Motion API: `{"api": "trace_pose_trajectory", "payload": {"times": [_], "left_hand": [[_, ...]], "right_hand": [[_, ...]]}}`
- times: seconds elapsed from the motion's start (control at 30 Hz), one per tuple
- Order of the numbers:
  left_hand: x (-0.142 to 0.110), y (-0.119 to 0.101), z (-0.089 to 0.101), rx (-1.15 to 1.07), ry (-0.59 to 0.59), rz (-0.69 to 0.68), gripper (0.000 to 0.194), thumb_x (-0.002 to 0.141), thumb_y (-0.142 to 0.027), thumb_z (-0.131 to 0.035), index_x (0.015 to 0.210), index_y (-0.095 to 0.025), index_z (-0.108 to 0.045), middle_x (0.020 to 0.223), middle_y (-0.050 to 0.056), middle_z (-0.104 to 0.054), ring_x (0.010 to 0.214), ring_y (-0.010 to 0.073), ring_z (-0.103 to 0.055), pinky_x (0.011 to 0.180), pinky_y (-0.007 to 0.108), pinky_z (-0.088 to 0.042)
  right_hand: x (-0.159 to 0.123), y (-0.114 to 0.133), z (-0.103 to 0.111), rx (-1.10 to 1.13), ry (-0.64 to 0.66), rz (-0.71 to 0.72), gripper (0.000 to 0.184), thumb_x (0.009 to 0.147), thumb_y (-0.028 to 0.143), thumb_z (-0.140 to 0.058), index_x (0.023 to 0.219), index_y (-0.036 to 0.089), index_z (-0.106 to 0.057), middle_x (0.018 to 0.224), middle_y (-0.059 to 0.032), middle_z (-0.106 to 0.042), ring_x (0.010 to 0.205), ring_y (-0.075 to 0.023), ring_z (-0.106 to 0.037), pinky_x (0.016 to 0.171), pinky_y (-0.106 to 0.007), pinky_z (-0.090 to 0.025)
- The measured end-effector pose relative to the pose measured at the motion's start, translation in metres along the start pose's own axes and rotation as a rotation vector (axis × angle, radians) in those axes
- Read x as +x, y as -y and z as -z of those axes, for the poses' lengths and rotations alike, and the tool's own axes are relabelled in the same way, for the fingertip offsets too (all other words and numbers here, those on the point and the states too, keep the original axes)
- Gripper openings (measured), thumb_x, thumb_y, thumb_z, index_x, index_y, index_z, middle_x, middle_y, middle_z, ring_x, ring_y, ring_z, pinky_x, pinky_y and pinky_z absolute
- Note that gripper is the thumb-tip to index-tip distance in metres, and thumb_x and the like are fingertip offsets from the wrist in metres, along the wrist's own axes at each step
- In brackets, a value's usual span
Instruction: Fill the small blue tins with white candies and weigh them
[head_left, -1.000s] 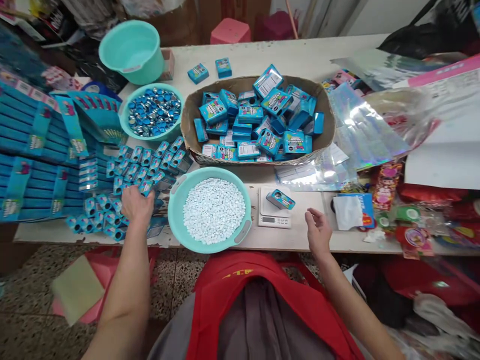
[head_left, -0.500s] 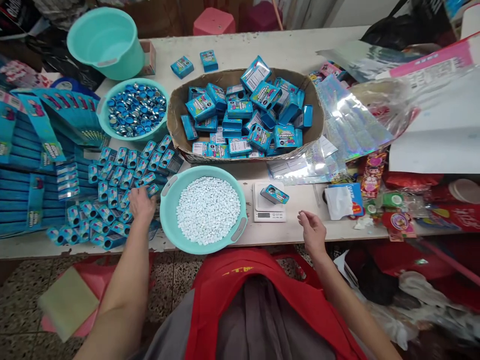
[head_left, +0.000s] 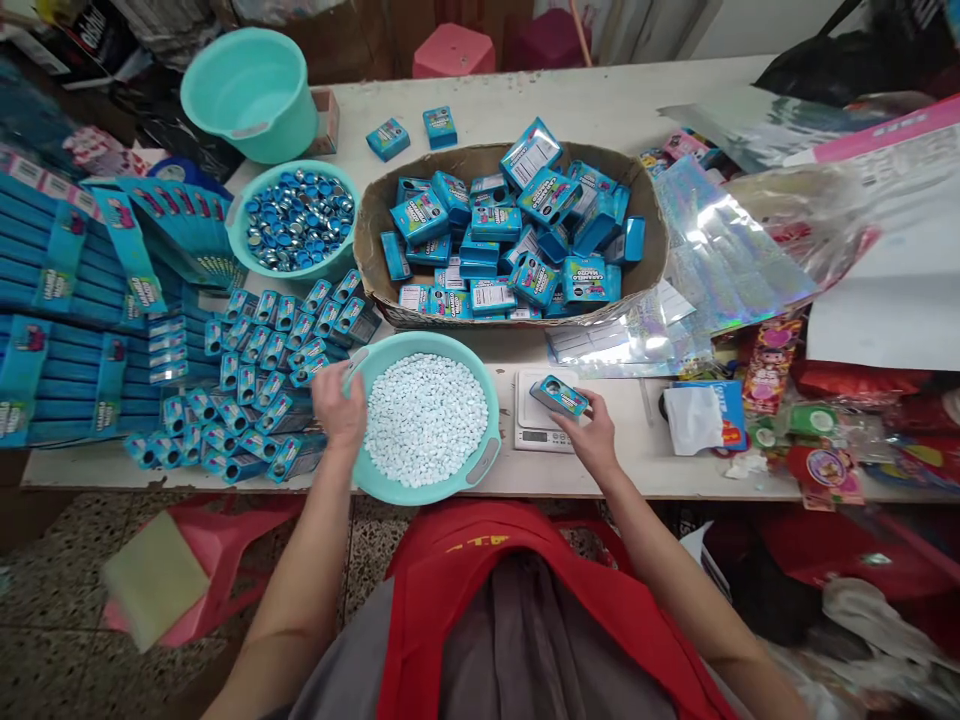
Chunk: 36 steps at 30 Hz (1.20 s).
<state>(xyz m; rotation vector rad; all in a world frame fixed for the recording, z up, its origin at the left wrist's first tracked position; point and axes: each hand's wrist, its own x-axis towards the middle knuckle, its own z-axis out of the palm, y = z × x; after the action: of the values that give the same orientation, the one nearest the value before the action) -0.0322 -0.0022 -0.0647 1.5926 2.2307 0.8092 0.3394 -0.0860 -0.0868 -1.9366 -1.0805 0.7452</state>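
At three o'clock from the bowl (head_left: 420, 343) of white bits (head_left: 426, 420), the right hand (head_left: 596, 435) now pinches the blue box (head_left: 562, 397) at the scale (head_left: 531, 418), so it no longer sits untouched; the left hand (head_left: 341, 408) has come to nine o'clock, but I cannot tell its grip

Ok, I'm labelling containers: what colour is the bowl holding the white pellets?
The bowl is light turquoise, clearest in the head view.
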Motion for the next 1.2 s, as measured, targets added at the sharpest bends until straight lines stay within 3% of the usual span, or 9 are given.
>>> {"api": "trace_pose_trajectory", "payload": {"times": [0.17,0.3,0.5,0.67,0.77,0.87,1.0,1.1,1.2], "left_hand": [[-0.055,-0.07,-0.038,-0.775,0.406,0.407,0.038,0.078,-0.045,-0.059,0.102,-0.016,-0.058,0.104,0.01,-0.065,0.094,0.0186,-0.061,0.083,0.032,-0.047],[-0.067,-0.116,-0.035,-1.37,0.572,0.71,0.055,0.085,-0.063,-0.039,0.109,-0.017,-0.06,0.11,0.011,-0.066,0.094,0.0169,-0.063,0.076,0.026,-0.047],[-0.057,-0.125,-0.029,-1.525,0.518,1.041,0.035,0.088,-0.044,-0.047,0.084,-0.014,-0.063,0.086,0.009,-0.068,0.075,0.0149,-0.063,0.067,0.025,-0.047],[-0.056,-0.107,-0.025,-1.626,0.4,1.082,0.023,0.086,-0.032,-0.049,0.079,-0.014,-0.062,0.083,0.008,-0.067,0.082,0.0158,-0.064,0.08,0.029,-0.049],[-0.055,-0.093,-0.013,-1.478,0.461,0.926,0.025,0.085,-0.033,-0.048,0.083,-0.014,-0.065,0.093,0.01,-0.067,0.095,0.0193,-0.062,0.09,0.035,-0.046],[-0.054,-0.077,0.006,-1.089,0.454,0.549,0.024,0.078,-0.026,-0.056,0.098,-0.017,-0.066,0.116,0.01,-0.063,0.117,0.0239,-0.052,0.102,0.041,-0.037],[-0.051,-0.064,0.043,-0.796,0.521,0.02,0.061,0.071,-0.016,-0.059,0.13,-0.028,-0.05,0.139,0.006,-0.048,0.128,0.0239,-0.042,0.102,0.04,-0.038],[-0.048,-0.058,0.07,-0.628,0.594,-0.288,0.048,0.075,-0.023,-0.062,0.122,-0.028,-0.056,0.126,0.005,-0.057,0.118,0.022,-0.051,0.097,0.035,-0.042],[-0.046,-0.041,0.095,-0.427,0.439,-0.294,0.028,0.08,-0.029,-0.061,0.107,-0.024,-0.061,0.106,0.005,-0.064,0.099,0.0191,-0.059,0.088,0.03,-0.045]], "right_hand": [[0.004,0.053,-0.008,-0.063,0.058,0.277,0.038,0.068,0.05,-0.071,0.091,0.021,-0.061,0.088,-0.004,-0.064,0.086,-0.022,-0.058,0.081,-0.039,-0.046],[-0.009,0.111,-0.008,-0.179,0.204,0.597,0.029,0.074,0.043,-0.071,0.098,0.027,-0.065,0.094,-0.0042,-0.066,0.09,-0.0238,-0.058,0.085,-0.04,-0.042],[-0.008,0.11,-0.041,-0.315,0.305,0.682,0.028,0.074,0.039,-0.071,0.098,0.026,-0.068,0.088,-0.0031,-0.069,0.086,-0.0244,-0.057,0.08,-0.039,-0.038],[-0.007,0.11,-0.049,-0.209,0.319,0.608,0.03,0.073,0.043,-0.071,0.097,0.026,-0.068,0.09,-0.0033,-0.069,0.088,-0.0248,-0.059,0.08,-0.04,-0.042],[-0.012,0.118,-0.045,-0.09,0.318,0.5,0.034,0.068,0.046,-0.074,0.094,0.026,-0.069,0.092,-0.003,-0.07,0.087,-0.0238,-0.06,0.08,-0.04,-0.045],[-0.017,0.117,-0.046,0.098,0.357,0.31,0.039,0.064,0.045,-0.078,0.095,0.024,-0.068,0.093,-0.0029,-0.069,0.084,-0.0225,-0.062,0.079,-0.039,-0.049],[-0.031,0.113,-0.069,0.249,0.387,0.175,0.044,0.058,0.042,-0.081,0.095,0.022,-0.066,0.093,-0.0033,-0.069,0.086,-0.023,-0.063,0.082,-0.041,-0.051],[-0.048,0.122,-0.096,0.255,0.505,0.224,0.045,0.061,0.045,-0.079,0.097,0.023,-0.066,0.098,-0.0048,-0.069,0.092,-0.0245,-0.064,0.087,-0.044,-0.051],[-0.056,0.136,-0.112,0.251,0.559,0.302,0.05,0.069,0.045,-0.073,0.113,0.026,-0.06,0.117,-0.0082,-0.065,0.106,-0.0257,-0.061,0.093,-0.047,-0.048]]}}
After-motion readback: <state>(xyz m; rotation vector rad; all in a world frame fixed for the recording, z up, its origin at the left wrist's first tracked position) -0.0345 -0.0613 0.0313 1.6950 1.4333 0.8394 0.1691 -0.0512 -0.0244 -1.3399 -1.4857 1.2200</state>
